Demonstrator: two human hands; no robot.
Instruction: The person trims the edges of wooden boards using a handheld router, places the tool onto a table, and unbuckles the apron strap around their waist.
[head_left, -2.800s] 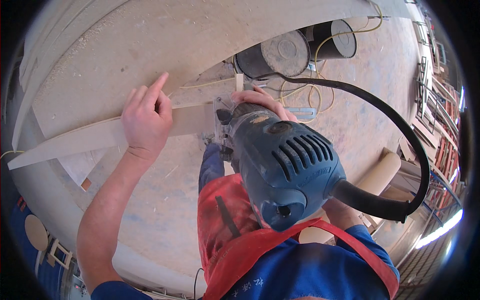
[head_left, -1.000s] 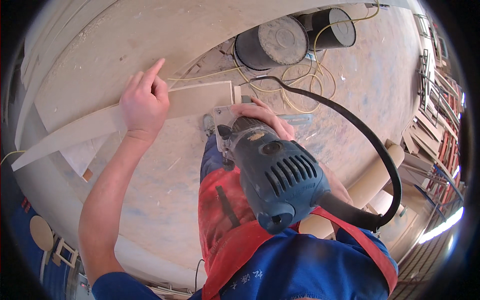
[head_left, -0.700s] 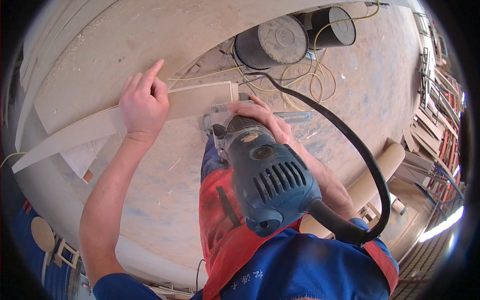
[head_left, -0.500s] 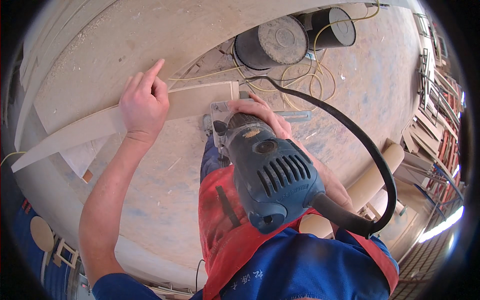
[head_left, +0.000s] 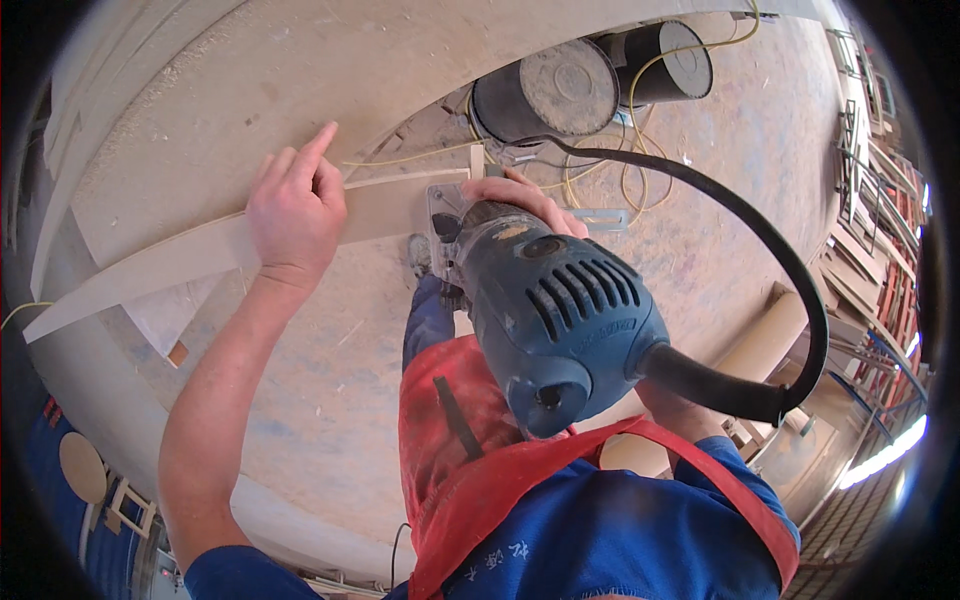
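Trim router (head_left: 570, 325): blue, vented housing; tilted between torso and board, base plate (head_left: 446, 210) overlapping the board's right end in this view; whether in firm contact, cannot tell.
Right hand (head_left: 525, 197): closed around the router's collar from the far side, fingers curled over it; thumb hidden.
Curved wooden board (head_left: 150, 278): long and pale, tapering to a point at far left, passing behind the left hand, wide end at the router base.
Upright wood piece (head_left: 476, 160): narrow, at the board's wide end, just beside the right hand's fingers.
Left hand (head_left: 297, 212): resting over the board's mid-length, index finger extended, remaining fingers bent; whether pinching or only pressing, cannot tell.
Power cord (head_left: 710, 387): thick and black, leaving the router's rear and looping forward on the right.
Red apron (head_left: 450, 395): worn over blue clothing, below the router.
Drums (head_left: 572, 85): two, black with pale lids, on the floor beyond.
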